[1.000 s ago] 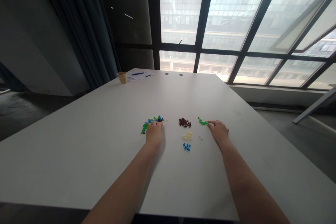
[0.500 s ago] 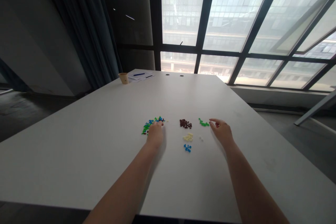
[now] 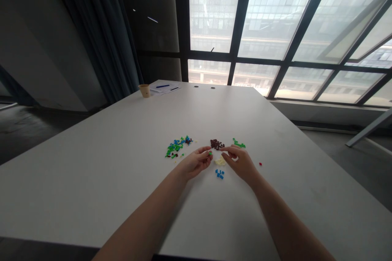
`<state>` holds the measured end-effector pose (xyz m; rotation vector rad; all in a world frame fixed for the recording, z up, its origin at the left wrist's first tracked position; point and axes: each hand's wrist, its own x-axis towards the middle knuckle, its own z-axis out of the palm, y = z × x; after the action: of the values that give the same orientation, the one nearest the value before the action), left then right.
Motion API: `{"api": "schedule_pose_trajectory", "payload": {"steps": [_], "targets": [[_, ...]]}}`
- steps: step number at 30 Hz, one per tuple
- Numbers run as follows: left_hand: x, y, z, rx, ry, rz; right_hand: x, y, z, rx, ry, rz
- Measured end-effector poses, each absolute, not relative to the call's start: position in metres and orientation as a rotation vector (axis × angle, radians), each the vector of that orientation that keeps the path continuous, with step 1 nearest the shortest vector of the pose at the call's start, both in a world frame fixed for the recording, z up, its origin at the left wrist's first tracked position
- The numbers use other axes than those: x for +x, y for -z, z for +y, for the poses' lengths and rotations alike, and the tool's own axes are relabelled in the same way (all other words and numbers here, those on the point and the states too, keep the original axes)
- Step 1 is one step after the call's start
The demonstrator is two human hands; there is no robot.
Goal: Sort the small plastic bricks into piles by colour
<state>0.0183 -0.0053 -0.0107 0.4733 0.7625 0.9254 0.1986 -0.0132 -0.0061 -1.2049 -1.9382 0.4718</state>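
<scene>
Green plastic piece (image 3: 210, 153) pinched in the left hand (image 3: 194, 163), its fingertips just apart from the open right hand (image 3: 241, 164), which reaches in below dark brown pieces (image 3: 217, 144) on a white table (image 3: 92, 179).

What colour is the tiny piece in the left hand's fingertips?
The tiny piece is green, clearest in the head view.

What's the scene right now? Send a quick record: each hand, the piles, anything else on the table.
left hand: pinching green piece
right hand: fingertips by brown pile, over cream pile
other piles: mixed pile, green pile, blue pieces
rest: red piece, cup, papers
</scene>
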Motion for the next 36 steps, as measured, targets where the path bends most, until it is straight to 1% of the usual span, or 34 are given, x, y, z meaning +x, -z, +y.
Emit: {"api": "schedule_pose_trajectory", "payload": {"steps": [7,16,36], "targets": [[0.024,0.01,-0.01,0.401,-0.914,0.7,0.184,0.007,-0.022,-1.098,-0.473,-1.959],[0.025,0.015,-0.009,0.478,-0.862,0.65,0.182,0.007,-0.023,-1.089,-0.431,-1.977],[0.025,0.025,-0.007,0.553,-0.839,0.587,0.186,0.012,-0.019,-1.057,-0.47,-1.895]]}}
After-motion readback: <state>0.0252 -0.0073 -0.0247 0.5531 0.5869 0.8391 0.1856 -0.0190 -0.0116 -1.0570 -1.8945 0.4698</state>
